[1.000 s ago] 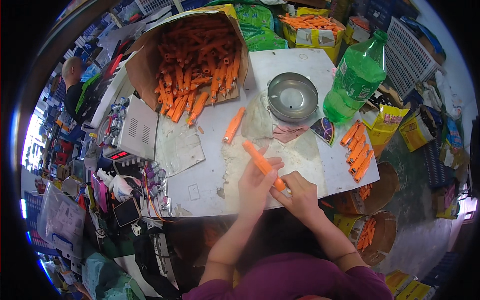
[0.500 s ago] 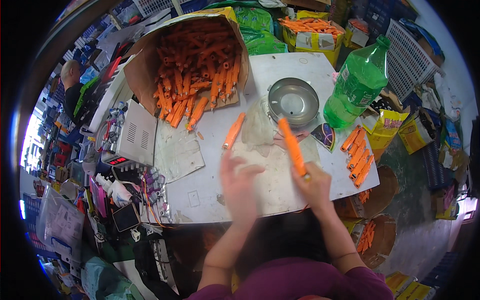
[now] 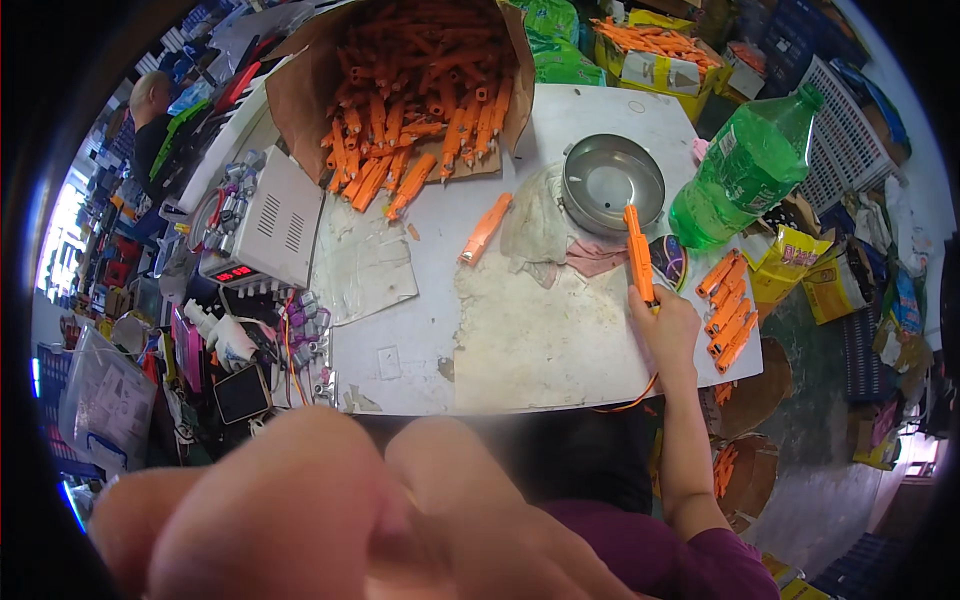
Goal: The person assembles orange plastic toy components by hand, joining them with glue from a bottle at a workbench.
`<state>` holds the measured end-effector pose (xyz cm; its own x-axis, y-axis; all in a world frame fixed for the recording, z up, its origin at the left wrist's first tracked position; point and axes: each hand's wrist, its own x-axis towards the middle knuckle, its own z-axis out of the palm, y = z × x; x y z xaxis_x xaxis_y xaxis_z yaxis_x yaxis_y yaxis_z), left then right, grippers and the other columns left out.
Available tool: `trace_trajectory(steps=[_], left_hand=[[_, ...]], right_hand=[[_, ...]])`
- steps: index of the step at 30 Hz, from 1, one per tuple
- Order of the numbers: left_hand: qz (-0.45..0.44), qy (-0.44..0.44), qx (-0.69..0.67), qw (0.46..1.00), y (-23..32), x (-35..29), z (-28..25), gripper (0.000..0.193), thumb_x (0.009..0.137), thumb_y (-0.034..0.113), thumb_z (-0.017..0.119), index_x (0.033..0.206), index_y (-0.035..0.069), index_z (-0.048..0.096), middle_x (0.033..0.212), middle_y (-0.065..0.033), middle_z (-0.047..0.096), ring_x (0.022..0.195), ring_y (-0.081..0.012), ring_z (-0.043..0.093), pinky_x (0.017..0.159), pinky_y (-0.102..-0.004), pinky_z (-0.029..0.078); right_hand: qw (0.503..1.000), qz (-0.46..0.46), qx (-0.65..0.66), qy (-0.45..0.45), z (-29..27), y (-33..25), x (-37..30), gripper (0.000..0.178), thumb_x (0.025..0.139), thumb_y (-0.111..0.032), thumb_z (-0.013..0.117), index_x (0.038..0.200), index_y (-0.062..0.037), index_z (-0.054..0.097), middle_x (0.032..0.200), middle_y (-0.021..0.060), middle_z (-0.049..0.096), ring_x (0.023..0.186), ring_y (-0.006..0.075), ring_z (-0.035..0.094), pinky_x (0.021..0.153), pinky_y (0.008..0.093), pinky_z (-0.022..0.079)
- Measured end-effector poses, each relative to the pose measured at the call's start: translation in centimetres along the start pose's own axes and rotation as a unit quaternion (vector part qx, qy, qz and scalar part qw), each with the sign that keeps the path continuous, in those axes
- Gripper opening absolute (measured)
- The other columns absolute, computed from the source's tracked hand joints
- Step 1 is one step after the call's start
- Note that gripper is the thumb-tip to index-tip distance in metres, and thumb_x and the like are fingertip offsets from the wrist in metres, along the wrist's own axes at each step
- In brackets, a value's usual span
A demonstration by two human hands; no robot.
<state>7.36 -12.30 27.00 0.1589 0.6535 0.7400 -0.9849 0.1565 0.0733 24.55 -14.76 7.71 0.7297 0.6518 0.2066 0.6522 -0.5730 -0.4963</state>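
Note:
My right hand [image 3: 668, 328] is closed around the lower end of an orange pen-shaped plastic tool [image 3: 638, 248], held upright in front of a metal bowl [image 3: 590, 208]. Very large and blurred at the bottom, my left hand [image 3: 330, 510] is raised close to the camera. Its fingers look bent, but their tips and anything in them are hidden. A single orange tool [image 3: 486, 230] lies on the white table [image 3: 395, 350]. Several more orange tools [image 3: 728, 318] lie in a row at the right edge. A brown paper bag [image 3: 292, 105] spills many others at the back.
A green bottle [image 3: 740, 175] stands right of the bowl, with a grey rag [image 3: 533, 225] and a pink cloth [image 3: 597, 258] beside it. At left sits a grey power supply box [image 3: 275, 220] with a red display. Boxes of orange tools [image 3: 727, 470] are below the table's right edge.
My left hand has come up from the table toward the camera. My right hand, still holding the orange tool, has shifted right. The whole view has moved slightly.

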Motion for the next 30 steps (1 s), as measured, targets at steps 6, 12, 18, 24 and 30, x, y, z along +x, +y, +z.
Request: trace_trajectory(steps=[6, 12, 18, 24, 30], left_hand=[[-0.032, 0.009, -0.027, 0.999, 2.2, -0.5, -1.2, 0.037, 0.084, 0.005, 0.044, 0.115, 0.014, 0.026, 0.109, -0.0042, 0.027, 0.060, -0.0157, 0.045, 0.050, -0.0257, 0.045], [-0.037, 0.008, -0.013, 0.999, -0.5, -2.1, 0.9, 0.035, 0.084, 0.006, 0.043, 0.114, 0.014, 0.027, 0.108, -0.0041, 0.028, 0.059, -0.0153, 0.045, 0.050, -0.0255, 0.045], [-0.053, 0.007, -0.024, 0.998, 4.0, -1.7, -0.1, 0.033, 0.085, 0.007, 0.043, 0.113, 0.014, 0.027, 0.106, -0.0041, 0.029, 0.059, -0.0150, 0.045, 0.050, -0.0254, 0.044], [-0.064, 0.009, -0.023, 0.998, 0.7, -1.7, 0.4, 0.031, 0.085, 0.008, 0.043, 0.112, 0.014, 0.027, 0.105, -0.0041, 0.029, 0.058, -0.0146, 0.045, 0.050, -0.0252, 0.044], [-0.078, 0.012, -0.024, 0.997, 1.2, -3.2, 1.1, 0.030, 0.086, 0.009, 0.043, 0.110, 0.014, 0.028, 0.103, -0.0040, 0.030, 0.057, -0.0143, 0.045, 0.050, -0.0250, 0.043]], right_hand=[[0.999, 0.035, -0.017, 0.003, -0.2, 2.0, 0.0, 0.033, 0.077, -0.036, 0.056, 0.071, -0.0036, 0.061, 0.061, 0.0165, 0.058, 0.058, 0.0324, 0.058, 0.056, 0.0411, 0.043], [1.000, 0.004, -0.004, 0.001, -0.1, 0.9, 0.2, 0.034, 0.077, -0.035, 0.056, 0.071, -0.0025, 0.061, 0.063, 0.0166, 0.059, 0.059, 0.0326, 0.058, 0.056, 0.0411, 0.043], [1.000, 0.023, -0.015, -0.008, -0.2, 1.4, 0.1, 0.034, 0.077, -0.035, 0.055, 0.072, -0.0024, 0.061, 0.063, 0.0171, 0.058, 0.059, 0.0335, 0.057, 0.056, 0.0414, 0.043], [1.000, 0.022, -0.006, -0.016, 0.0, 1.0, 0.2, 0.034, 0.077, -0.035, 0.055, 0.072, -0.0025, 0.061, 0.062, 0.0174, 0.058, 0.059, 0.0337, 0.058, 0.057, 0.0415, 0.043], [0.999, 0.032, -0.001, -0.015, -0.1, 1.2, 0.1, 0.034, 0.077, -0.036, 0.055, 0.073, -0.0026, 0.062, 0.061, 0.0179, 0.058, 0.059, 0.0341, 0.058, 0.057, 0.0416, 0.043]])
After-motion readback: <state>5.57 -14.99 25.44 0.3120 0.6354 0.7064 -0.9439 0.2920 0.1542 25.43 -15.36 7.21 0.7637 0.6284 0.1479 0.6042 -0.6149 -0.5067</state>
